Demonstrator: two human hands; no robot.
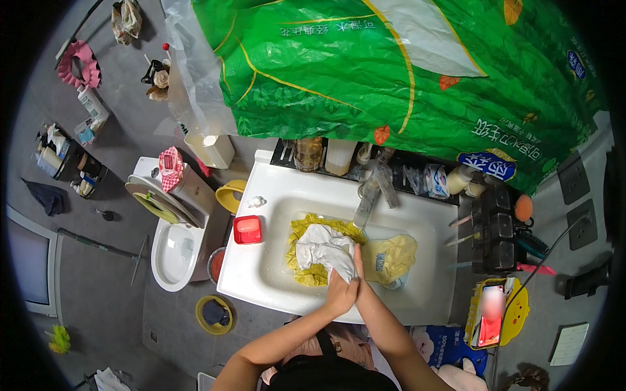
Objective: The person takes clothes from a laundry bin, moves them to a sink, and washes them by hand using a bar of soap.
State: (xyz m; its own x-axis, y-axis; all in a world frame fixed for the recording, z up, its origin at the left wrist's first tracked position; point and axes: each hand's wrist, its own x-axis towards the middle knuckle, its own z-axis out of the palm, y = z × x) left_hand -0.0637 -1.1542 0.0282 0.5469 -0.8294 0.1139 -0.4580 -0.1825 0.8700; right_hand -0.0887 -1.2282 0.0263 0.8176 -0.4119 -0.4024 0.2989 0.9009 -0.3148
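Both hands are together over the near side of a white sink basin point(435, 298). My left hand point(342, 293) and my right hand point(361, 269) press on the end of a wet white cloth point(323, 244) from its two sides. Under that cloth a bunched yellow-green cloth point(305, 278) lies in the basin. A pale yellow cloth point(396, 259) with a blue printed patch is spread to the right, in what looks like shallow water. The metal faucet point(367, 205) reaches over the basin from the back.
A red soap box point(248, 229) with soap sits on the left rim, beside a small white lump point(256, 201). Bottles point(341, 156) line the back ledge beneath a large green plastic sheet point(323, 73). A black brush holder point(494, 229) hangs right; a toilet point(176, 249) stands left.
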